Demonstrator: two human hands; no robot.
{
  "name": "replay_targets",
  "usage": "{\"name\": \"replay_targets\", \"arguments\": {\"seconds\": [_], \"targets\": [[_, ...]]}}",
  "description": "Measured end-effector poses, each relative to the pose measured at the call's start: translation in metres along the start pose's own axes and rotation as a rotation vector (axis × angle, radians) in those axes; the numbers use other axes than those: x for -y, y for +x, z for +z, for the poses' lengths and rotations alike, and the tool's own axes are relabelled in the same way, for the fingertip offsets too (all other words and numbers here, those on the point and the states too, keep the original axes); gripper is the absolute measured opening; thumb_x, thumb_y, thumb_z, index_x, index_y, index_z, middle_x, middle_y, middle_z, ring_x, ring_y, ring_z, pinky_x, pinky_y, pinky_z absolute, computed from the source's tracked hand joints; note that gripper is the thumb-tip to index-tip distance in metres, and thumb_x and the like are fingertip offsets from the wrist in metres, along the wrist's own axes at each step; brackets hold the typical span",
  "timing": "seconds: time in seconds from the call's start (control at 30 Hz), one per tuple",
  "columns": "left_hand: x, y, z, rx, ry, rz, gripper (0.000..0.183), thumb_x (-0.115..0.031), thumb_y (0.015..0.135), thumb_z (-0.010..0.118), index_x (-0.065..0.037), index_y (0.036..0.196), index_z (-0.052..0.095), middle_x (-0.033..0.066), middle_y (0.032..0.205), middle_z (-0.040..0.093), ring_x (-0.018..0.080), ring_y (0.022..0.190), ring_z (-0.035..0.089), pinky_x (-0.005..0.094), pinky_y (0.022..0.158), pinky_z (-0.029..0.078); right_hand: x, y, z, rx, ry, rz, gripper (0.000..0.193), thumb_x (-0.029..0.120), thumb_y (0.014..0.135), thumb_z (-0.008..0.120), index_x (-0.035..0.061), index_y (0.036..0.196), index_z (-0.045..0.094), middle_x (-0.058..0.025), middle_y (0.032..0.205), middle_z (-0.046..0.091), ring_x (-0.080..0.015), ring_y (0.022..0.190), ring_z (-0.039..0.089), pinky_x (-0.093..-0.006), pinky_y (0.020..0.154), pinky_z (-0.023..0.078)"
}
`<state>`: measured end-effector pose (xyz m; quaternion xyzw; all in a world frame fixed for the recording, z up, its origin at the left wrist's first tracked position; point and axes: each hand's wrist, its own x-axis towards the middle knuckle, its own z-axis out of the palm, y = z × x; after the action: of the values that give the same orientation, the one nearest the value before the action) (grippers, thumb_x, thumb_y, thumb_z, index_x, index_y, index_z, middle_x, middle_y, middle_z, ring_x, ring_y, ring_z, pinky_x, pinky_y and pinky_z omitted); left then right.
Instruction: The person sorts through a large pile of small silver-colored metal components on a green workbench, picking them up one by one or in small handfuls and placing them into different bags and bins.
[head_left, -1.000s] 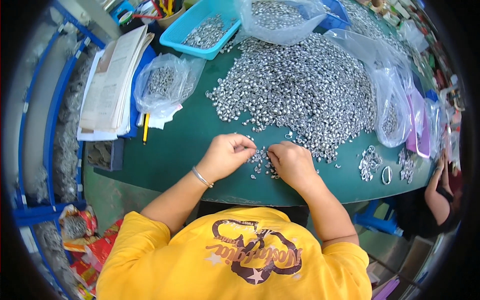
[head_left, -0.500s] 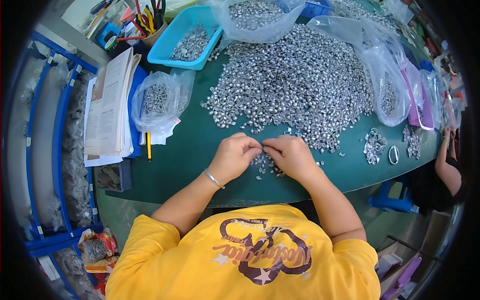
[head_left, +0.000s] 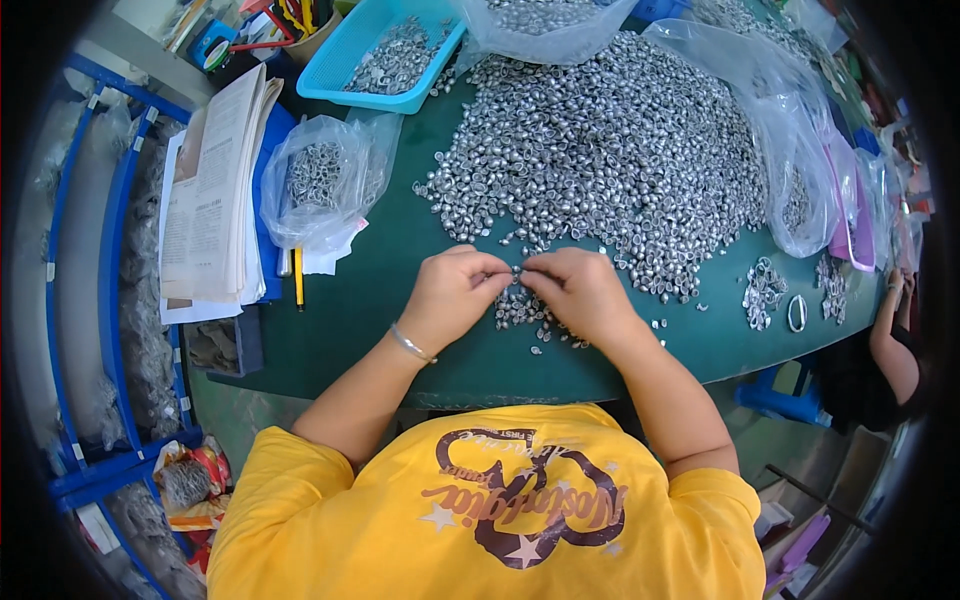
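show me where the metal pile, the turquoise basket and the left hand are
metal pile point(head_left: 610, 165): head view, middle of the heap
turquoise basket point(head_left: 375, 101): head view, near wall
left hand point(head_left: 447, 292): head view, back of the hand

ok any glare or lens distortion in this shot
Head view: the blue rack at left bows outward from fisheye distortion; head view: black vignetting swallows the corners; head view: bright glints dot the metal pieces and streak the clear bag right of them.
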<state>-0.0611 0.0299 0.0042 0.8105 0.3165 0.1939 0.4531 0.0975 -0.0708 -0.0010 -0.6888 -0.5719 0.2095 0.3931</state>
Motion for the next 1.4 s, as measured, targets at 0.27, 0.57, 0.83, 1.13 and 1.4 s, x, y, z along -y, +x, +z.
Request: {"name": "replay_targets", "arguments": {"seconds": [0.27,0.57,0.83,1.13,1.4], "targets": [[0.000,0.003,0.008,-0.004,0.209,0.177,0.008,-0.006,0.073,0.071,-0.003,0.079,0.068,0.0041,0.064,0.056,0.0150,0.054,0.051,0.0265,0.052,0.043,-0.014,0.003,-0.025,0.159,1.002,0.473,0.012,0.013,0.082,0.062,0.0007,0.082,0.065,0.0012,0.065,0.057,-0.0065,0.056,0.051,-0.0219,0.050,0.040],[0.025,-0.003,-0.035,0.261,-1.584,-0.234,0.013,-0.007,0.087,0.052,-0.003,0.096,0.061,0.0052,0.081,0.054,0.0062,0.056,0.043,0.0161,0.041,0.031,-0.004,0.015,0.003,0.126,-0.272,-0.238,0.009,0.010,0.078,0.068,0.0051,0.086,0.067,-0.0119,0.075,0.064,-0.0201,0.060,0.060,-0.0295,0.056,0.048],[0.009,-0.009,-0.014,-0.072,0.120,-0.059,0.013,-0.008,0.071,0.075,-0.002,0.081,0.069,0.0013,0.060,0.050,0.0095,0.054,0.048,0.0246,0.051,0.039,0.004,0.029,0.001,0.241,0.231,0.030,0.008,0.013,0.079,0.065,0.0067,0.079,0.069,-0.0093,0.070,0.065,-0.0200,0.064,0.063,-0.0305,0.057,0.049],[0.010,-0.016,-0.032,0.051,-1.076,-0.594,0.005,-0.002,0.078,0.058,-0.004,0.081,0.059,0.0000,0.063,0.049,0.0078,0.053,0.045,0.0170,0.040,0.030,-0.010,0.035,-0.016,0.322,0.802,0.323,0.013,0.014,0.080,0.063,0.0010,0.079,0.065,0.0014,0.063,0.058,-0.0078,0.056,0.051,-0.0255,0.050,0.043],[0.018,0.000,-0.015,-0.098,0.158,0.037,0.016,-0.003,0.073,0.070,-0.005,0.088,0.070,0.0032,0.064,0.053,0.0098,0.059,0.053,0.0255,0.053,0.042,0.008,0.025,0.016,0.237,-0.319,-0.281,0.013,0.020,0.076,0.068,0.0090,0.083,0.069,-0.0089,0.075,0.065,-0.0256,0.067,0.063,-0.0348,0.057,0.051]]}}
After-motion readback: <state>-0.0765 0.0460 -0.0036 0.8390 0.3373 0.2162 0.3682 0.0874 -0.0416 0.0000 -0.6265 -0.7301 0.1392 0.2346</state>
